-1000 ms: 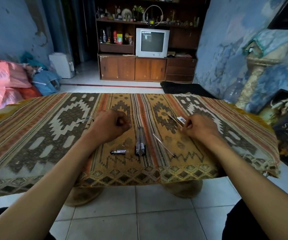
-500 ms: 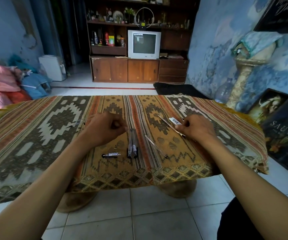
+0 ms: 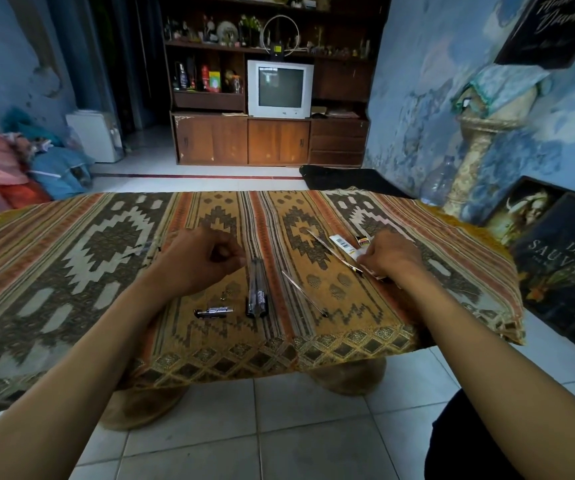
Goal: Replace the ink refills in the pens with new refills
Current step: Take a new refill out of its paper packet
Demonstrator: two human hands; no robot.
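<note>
Refill packet [image 3: 348,244] gripped by right hand [image 3: 388,256] | left hand [image 3: 198,259] clenched, seemingly holding nothing | pens [image 3: 257,291] lie lengthwise just beside left hand

Bare forearms, no sleeves, dark trousers [image 3: 469,441] at lower right

Both bare forearms reach forward over the surface. The left hand [image 3: 200,261] rests knuckles-up, its fingers [image 3: 234,252] curled into a loose fist. The right hand [image 3: 388,256] lies palm-down, its fingers tucked under and out of sight.
</note>
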